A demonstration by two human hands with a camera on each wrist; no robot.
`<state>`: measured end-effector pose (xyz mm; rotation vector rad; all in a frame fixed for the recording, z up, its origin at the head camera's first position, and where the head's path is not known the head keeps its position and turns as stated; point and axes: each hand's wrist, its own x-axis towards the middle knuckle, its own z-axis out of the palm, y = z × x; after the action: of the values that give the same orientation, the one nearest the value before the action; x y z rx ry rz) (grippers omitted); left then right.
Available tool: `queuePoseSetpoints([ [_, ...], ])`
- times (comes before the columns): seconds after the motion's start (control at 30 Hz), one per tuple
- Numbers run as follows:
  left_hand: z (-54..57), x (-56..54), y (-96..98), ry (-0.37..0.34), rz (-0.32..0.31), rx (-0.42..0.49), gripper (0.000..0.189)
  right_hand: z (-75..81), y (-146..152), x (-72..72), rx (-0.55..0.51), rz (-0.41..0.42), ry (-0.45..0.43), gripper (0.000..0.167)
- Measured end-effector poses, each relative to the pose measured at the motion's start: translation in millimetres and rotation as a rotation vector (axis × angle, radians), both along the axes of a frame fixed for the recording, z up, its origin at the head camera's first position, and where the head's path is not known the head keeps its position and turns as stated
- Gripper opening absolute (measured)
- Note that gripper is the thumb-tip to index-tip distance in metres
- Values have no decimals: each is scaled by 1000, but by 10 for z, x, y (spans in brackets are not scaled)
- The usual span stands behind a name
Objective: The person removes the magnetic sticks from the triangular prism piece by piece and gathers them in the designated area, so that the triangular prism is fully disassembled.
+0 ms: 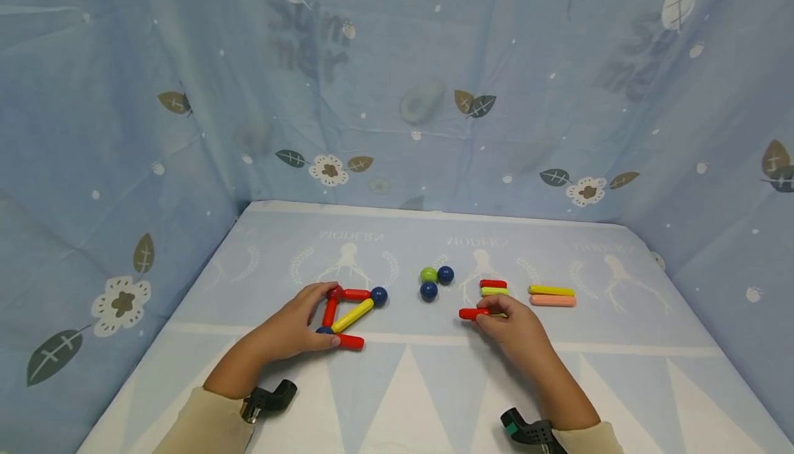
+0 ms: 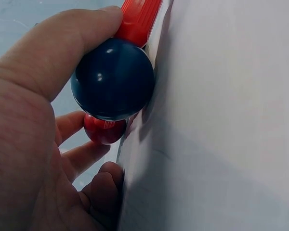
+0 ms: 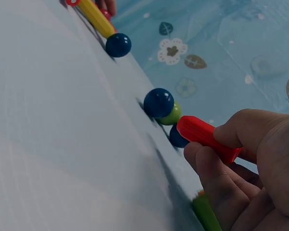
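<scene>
A triangle of toy rods and balls lies on the table, made of red rods [image 1: 356, 295], a yellow rod [image 1: 353, 315], a red ball [image 1: 335, 293] and two blue balls [image 1: 379, 295]. From its near blue ball [image 2: 113, 79] another red rod [image 1: 351, 342] sticks out to the right. My left hand [image 1: 288, 326] holds this frame, thumb on the protruding red rod by the blue ball, fingers at the red ball [image 2: 104, 129]. A loose red rod [image 3: 207, 137] is pinched between thumb and fingers of my right hand [image 1: 517, 326], just above the table.
Between the hands, a green ball [image 1: 429, 275] sits with two loose blue balls [image 1: 445, 275]. Beyond the right hand lie a short red rod [image 1: 493, 284] and a lime rod [image 1: 494, 291]. A yellow rod [image 1: 551, 290] and an orange rod [image 1: 553, 300] lie farther right. Patterned curtains [image 1: 397, 96] surround the table.
</scene>
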<state>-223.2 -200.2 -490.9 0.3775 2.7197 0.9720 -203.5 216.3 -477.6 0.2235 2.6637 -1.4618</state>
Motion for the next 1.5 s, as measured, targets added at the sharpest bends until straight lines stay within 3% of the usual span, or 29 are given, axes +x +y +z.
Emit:
queuePoseSetpoints([
  [0.33,12,9,-1,0,-3,-2,106,-1,208,36,77,-11,9,27],
  [0.7,5,8,19,3,-8,-8,105,-67,383,135,71,-42,-9,29],
  [1.5,8,8,7,-2,-1,3,106,-117,532,159,144,-44,-47,31],
])
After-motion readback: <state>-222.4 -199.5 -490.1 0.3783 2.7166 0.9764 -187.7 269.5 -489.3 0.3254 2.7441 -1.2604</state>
